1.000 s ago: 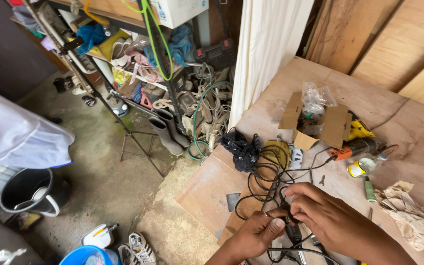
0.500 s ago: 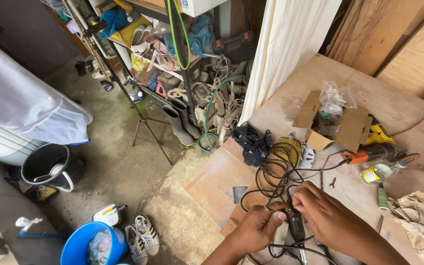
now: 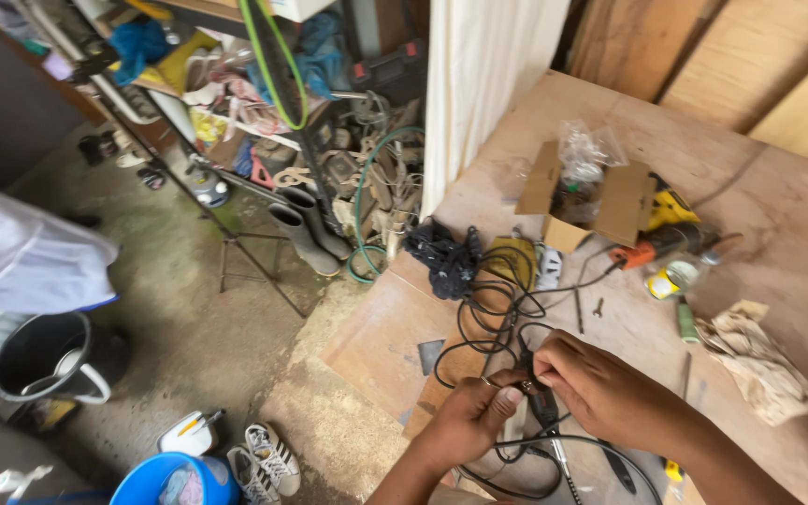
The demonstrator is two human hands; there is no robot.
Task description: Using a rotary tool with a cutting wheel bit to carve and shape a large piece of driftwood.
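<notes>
Two hands meet over a tangle of black cable [image 3: 493, 309] near the front edge of the plywood table [image 3: 797, 234], both working on a small dark tool [image 3: 542, 404] at the cable's end. The left hand [image 3: 468, 419] comes up from below, its fingers [image 3: 507, 393] curled and pinching the tool's tip; the right hand [image 3: 600, 383] reaches in from the right, knuckles up, fingers pressed around the same piece. Behind the cable lies a black cloth bundle [image 3: 443, 257], and farther back an open brown cardboard box [image 3: 591, 196] holds a clear plastic bag [image 3: 586, 150]. Right of the box sit an orange and yellow power tool [image 3: 666, 238] and a crumpled beige rag [image 3: 759, 360]. Bare plywood stays open toward the far right corner. Off the table's left edge the concrete floor [image 3: 189, 318] carries rubber boots [image 3: 306, 234], a black bucket [image 3: 44, 360] and white sneakers [image 3: 264, 454].
</notes>
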